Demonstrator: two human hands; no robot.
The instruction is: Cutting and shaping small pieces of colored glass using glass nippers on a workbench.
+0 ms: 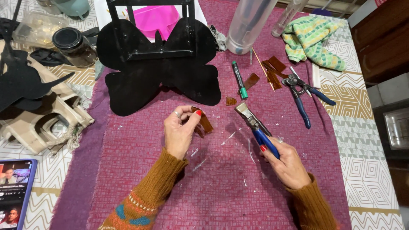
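Amber glass strip (205, 120) sits pinched between thumb and fingertips of the left hand (181, 132), held just above the purple woven mat (128, 179), in front of the black butterfly cutout (159, 72). Right hand (287, 164) has its fingers wrapped tight around the blue handles of the flat-nosed pliers (253, 123); their nose points up-left toward the strip, near it but not touching.

Read: mid glass-breaking step, piece presented, tool not yet on it. Next move likely needs the plier nose seated on the strip's edge, strip held steady, a controlled snap.

Clear slivers and shards scattered on the mat between the hands. Further out: small amber chip (230, 101), green-tipped marker (239, 80), more amber offcuts (272, 70), second blue-handled pliers (300, 91), green-yellow cloth (315, 40), clear plastic bottle (249, 23). Left side: dark-lidded jar (76, 47), phone (15, 191) with lit screen. Mat lies on a patterned white-and-gold tablecloth (366, 179); dark furniture at right edge.
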